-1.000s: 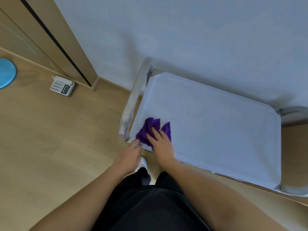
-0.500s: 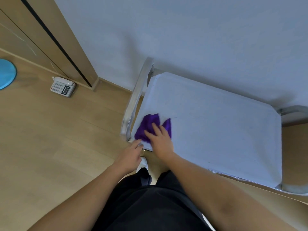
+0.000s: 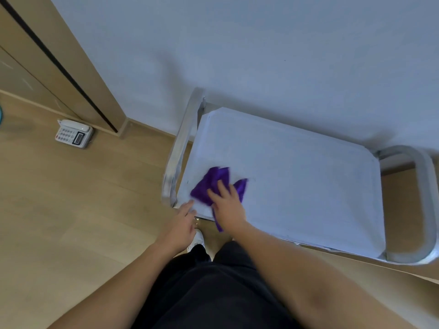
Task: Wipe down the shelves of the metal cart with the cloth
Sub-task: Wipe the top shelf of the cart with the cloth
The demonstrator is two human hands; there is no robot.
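Observation:
The metal cart's top shelf point(image 3: 297, 181) is a pale flat tray seen from above, standing against the wall. A purple cloth point(image 3: 213, 184) lies bunched on the shelf's near-left corner, one tail hanging over the front edge. My right hand point(image 3: 228, 205) presses flat on the cloth with fingers spread. My left hand point(image 3: 180, 226) rests on the shelf's near-left corner edge, fingers relaxed. Lower shelves are hidden under the top one.
Metal handle bars frame the cart at the left handle point(image 3: 180, 148) and right handle point(image 3: 425, 205). A white desk phone point(image 3: 73, 133) sits on the wood floor by a door frame point(image 3: 71, 67). The white wall point(image 3: 261, 55) is right behind the cart.
My right hand and the cloth have slid a little away from the front edge and rightward on the shelf. My left hand stays at the corner.

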